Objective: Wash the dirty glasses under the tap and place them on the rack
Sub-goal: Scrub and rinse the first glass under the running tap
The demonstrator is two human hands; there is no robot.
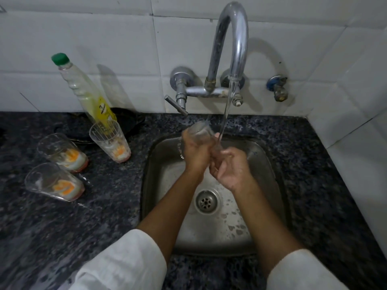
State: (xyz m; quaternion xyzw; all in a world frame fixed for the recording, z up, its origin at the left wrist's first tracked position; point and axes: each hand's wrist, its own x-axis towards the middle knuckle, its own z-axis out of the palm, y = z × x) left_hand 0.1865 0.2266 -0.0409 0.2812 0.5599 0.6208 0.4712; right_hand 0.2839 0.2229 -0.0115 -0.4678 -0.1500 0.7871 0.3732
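Over the sink (pixel 270 164), under the tap (pixel 232 38) stream, your left hand (pixel 195 152) grips 1 glass (pixel 200 130); your right hand (pixel 229 168) rubs it, curled. Rinsing step; 3 dirty glasses (pixel 62 151) wait at countertop (pixel 104 206) left edge. Next: find the unseen rack.

Speckled dark countertop (pixel 109 206) carries three dirty glasses (pixel 62 152) and a detergent bottle (pixel 88 95).

Single head-mounted wide-angle view, no 2nd cam. Looks fwd and steeply down over sink (pixel 270 164), facing tiled wall (pixel 104 38). Close range: forearms enter from bottom edge, tap (pixel 234 38) at top centre, counter (pixel 41 216) fills left. Edges bend w/ lens distortion.
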